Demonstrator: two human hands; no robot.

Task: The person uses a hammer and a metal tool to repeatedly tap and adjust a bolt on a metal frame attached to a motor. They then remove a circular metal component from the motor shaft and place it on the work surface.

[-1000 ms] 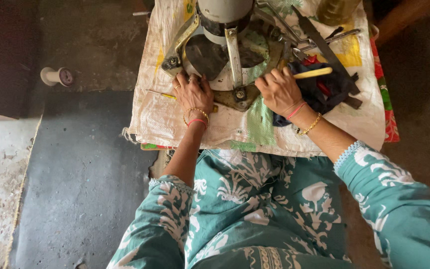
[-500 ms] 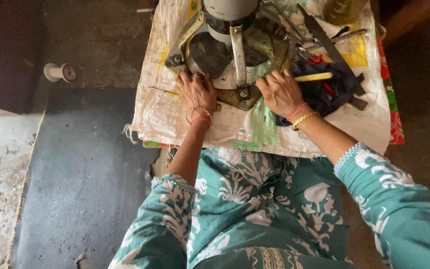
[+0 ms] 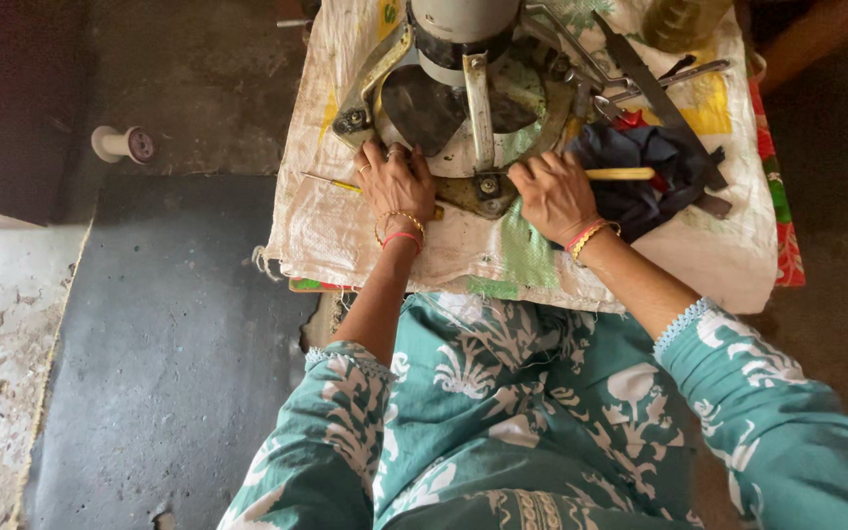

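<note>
A round metal machine (image 3: 463,88) with a white cylindrical top and grey arms stands on a small table covered by a white woven sack (image 3: 345,236). My left hand (image 3: 395,182) rests on the machine's near rim, fingers curled over its metal edge. My right hand (image 3: 552,191) is closed on a tool with a pale yellow handle (image 3: 620,174), its working end at a bolt on the machine's base. Bangles show on both wrists. A thin yellow stick (image 3: 331,182) lies just left of my left hand.
A dark cloth bundle (image 3: 640,172) and several metal tools (image 3: 650,83) lie at the right of the machine. A white thread spool (image 3: 122,144) sits on the floor at the left. A dark floor slab (image 3: 169,344) lies beside my teal patterned lap.
The view has shifted slightly. My left hand slid up from the sack onto the machine's rim. My right hand stays on the yellow-handled tool.
</note>
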